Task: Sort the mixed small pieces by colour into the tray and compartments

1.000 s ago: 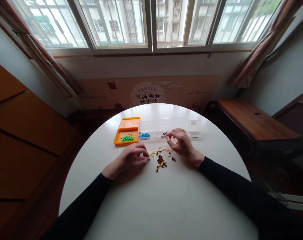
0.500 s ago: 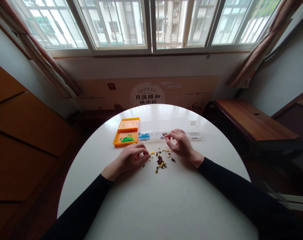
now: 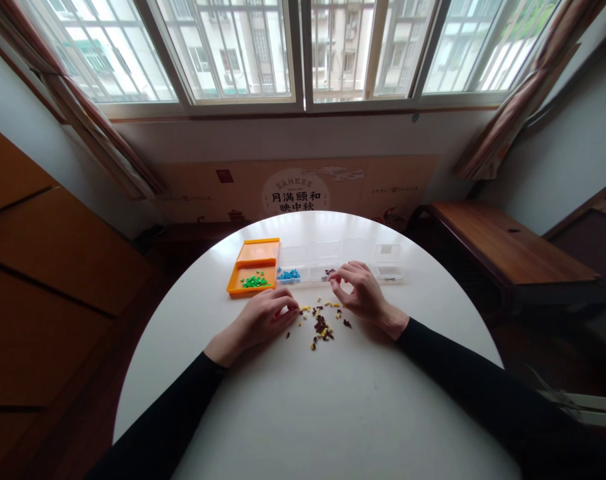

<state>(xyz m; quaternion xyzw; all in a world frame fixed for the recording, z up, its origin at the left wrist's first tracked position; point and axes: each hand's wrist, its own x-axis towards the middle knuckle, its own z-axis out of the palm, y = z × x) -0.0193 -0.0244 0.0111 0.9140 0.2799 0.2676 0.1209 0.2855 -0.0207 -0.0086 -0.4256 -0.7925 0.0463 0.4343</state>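
Observation:
My left hand (image 3: 263, 316) rests on the white table, thumb and fingers pinched together at the left side of a scatter of small brown and yellow toy bricks (image 3: 322, 326). Whatever sits in that pinch is too small to make out. My right hand (image 3: 361, 291) is bent with its fingertips closed at the front of a clear plastic box (image 3: 317, 272), beside a few dark brown pieces (image 3: 329, 272) in one compartment. I cannot make out what those fingertips hold. Blue pieces (image 3: 289, 274) lie in another compartment, further left.
An orange tray (image 3: 237, 289) holding green pieces (image 3: 255, 281) stands left of the clear box, its lid folded back. Small lidded compartments (image 3: 389, 272) are at the right end. The round white table (image 3: 303, 413) faces a window wall; a wooden bench (image 3: 507, 243) stands to the right.
The whole view has shifted slightly, so things appear a little lower. Both hands keep nearly the same pose and place, and the bricks look unchanged.

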